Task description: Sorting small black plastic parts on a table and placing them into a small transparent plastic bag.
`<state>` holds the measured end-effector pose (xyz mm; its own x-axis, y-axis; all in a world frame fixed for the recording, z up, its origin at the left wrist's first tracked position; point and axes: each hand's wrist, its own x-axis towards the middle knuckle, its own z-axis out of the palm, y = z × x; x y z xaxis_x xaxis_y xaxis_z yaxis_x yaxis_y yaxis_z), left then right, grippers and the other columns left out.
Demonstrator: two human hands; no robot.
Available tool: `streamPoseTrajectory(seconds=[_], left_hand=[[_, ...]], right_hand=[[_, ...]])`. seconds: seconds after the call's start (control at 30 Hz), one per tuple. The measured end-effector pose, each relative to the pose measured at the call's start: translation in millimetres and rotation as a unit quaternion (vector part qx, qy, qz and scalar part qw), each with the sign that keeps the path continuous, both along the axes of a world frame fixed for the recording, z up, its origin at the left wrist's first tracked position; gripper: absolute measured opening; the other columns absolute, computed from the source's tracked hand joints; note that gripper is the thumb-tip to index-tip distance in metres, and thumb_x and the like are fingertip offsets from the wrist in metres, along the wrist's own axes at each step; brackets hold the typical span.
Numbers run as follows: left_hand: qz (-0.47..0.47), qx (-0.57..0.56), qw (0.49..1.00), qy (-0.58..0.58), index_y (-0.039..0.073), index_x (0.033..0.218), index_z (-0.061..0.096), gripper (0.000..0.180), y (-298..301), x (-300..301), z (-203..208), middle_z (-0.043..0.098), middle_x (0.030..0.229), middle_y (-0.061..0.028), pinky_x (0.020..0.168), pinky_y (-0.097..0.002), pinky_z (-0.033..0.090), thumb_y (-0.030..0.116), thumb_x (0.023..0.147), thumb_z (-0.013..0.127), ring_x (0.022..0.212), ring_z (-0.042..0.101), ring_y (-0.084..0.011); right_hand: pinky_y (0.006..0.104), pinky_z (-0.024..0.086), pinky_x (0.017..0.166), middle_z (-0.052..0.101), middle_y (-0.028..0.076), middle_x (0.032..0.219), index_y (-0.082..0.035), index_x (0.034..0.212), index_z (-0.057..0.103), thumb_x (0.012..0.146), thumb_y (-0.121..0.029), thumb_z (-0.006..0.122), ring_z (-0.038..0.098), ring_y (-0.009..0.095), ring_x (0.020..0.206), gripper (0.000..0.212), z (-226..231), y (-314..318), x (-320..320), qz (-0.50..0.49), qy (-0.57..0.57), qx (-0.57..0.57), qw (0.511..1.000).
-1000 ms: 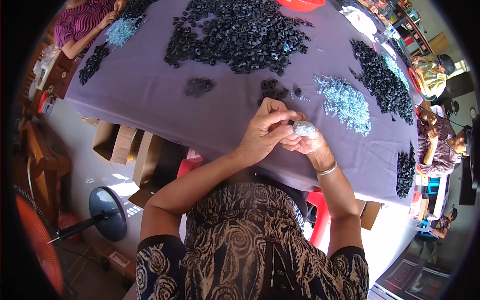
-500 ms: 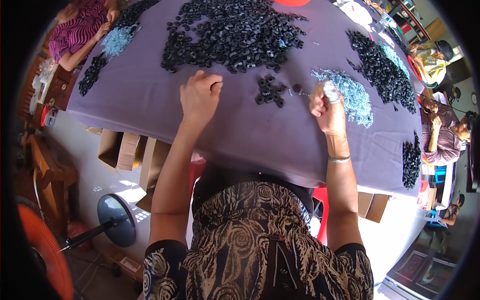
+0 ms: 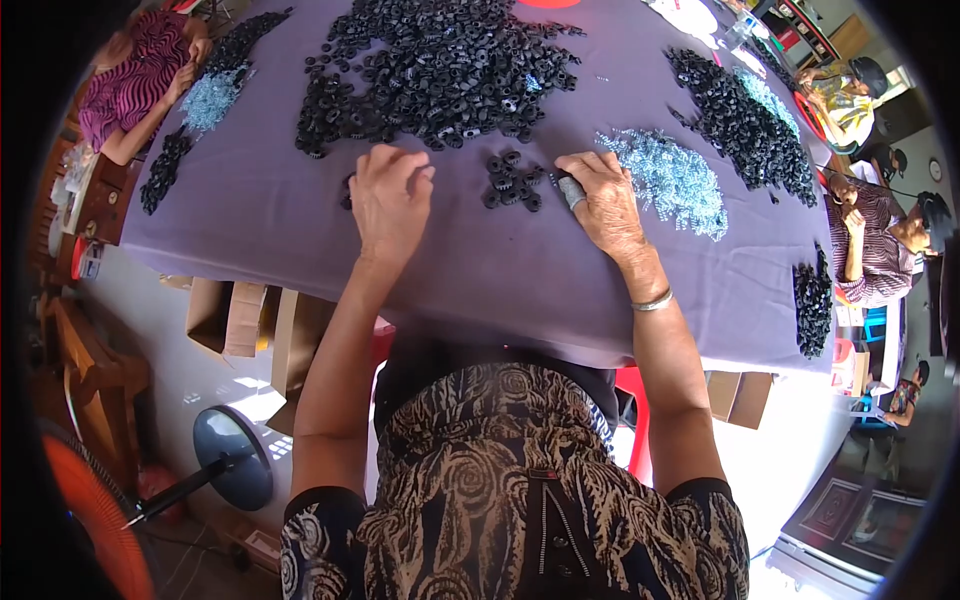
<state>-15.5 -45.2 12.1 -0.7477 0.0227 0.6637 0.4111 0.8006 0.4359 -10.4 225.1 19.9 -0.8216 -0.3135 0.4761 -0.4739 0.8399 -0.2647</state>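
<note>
My left hand (image 3: pixel 393 205) hovers over the near side of the purple cloth, fingers loosely curled, with a gap between thumb and forefinger. A small black part (image 3: pixel 347 192) lies beside it, partly covered. My right hand (image 3: pixel 608 203) is down on the cloth, a grey wrap on its thumb. Its fingers are drawn together around a small black part (image 3: pixel 562 173), mostly hidden by them. Between the hands sits a small cluster of black ring-shaped parts (image 3: pixel 511 182). To the right of my right hand spreads a pile of small, pale-blue springs (image 3: pixel 675 180).
A large heap of black parts (image 3: pixel 440 75) covers the far middle of the purple cloth (image 3: pixel 480 260). More black parts (image 3: pixel 750 125) lie at the right. People sit at the left and right edges. An orange fan (image 3: pixel 90 510) and cardboard boxes (image 3: pixel 240 315) stand below at left.
My right hand has moved left off the springs' edge and turned palm down onto the black part. My left hand's fingers have loosened. The whole view has shifted slightly.
</note>
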Motion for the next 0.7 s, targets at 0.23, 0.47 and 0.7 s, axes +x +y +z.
streamPoseTrajectory(seconds=[0.23, 0.47, 0.7], left_hand=[[-0.165, 0.15, 0.972, -0.074, 0.005, 0.089, 0.066, 0.012, 37.9, 20.4, -0.3, 0.059, 0.083, -0.0075, 0.067, -0.0301, 0.046, 0.0, 0.077, 0.068, 0.076, 0.058, -0.022], [-0.3, 0.378, 0.849, -0.216, 0.004, 0.107, 0.061, 0.018, 66.7, 22.6, -16.7, 0.058, 0.092, -0.0016, 0.073, -0.0208, 0.046, 0.004, 0.089, 0.061, 0.084, 0.056, -0.0075], [-0.237, 0.262, 0.925, -0.142, 0.004, 0.11, 0.06, 0.027, 66.1, 17.9, -20.8, 0.056, 0.096, -0.0045, 0.07, -0.0232, 0.047, -0.003, 0.085, 0.061, 0.079, 0.056, -0.0106]], right_hand=[[0.0336, 0.05, 0.072, 0.063, 0.007, 0.088, -0.006, 0.101, 0.061, 0.065, 0.007, 0.069, 0.059, 0.024, 0.079, 0.039, -3.1, -6.0, -3.8, 0.023, 0.04, -0.101, 0.994], [0.0359, 0.042, 0.073, 0.062, 0.003, 0.084, -0.009, 0.1, 0.057, 0.065, 0.002, 0.069, 0.056, 0.023, 0.079, 0.039, 2.4, -30.2, 13.2, 0.082, 0.077, -0.121, 0.986], [0.0349, 0.042, 0.073, 0.062, 0.002, 0.079, -0.009, 0.097, 0.057, 0.064, 0.002, 0.068, 0.056, 0.022, 0.078, 0.037, 1.4, -37.9, 14.8, 0.091, 0.051, -0.104, 0.989]])
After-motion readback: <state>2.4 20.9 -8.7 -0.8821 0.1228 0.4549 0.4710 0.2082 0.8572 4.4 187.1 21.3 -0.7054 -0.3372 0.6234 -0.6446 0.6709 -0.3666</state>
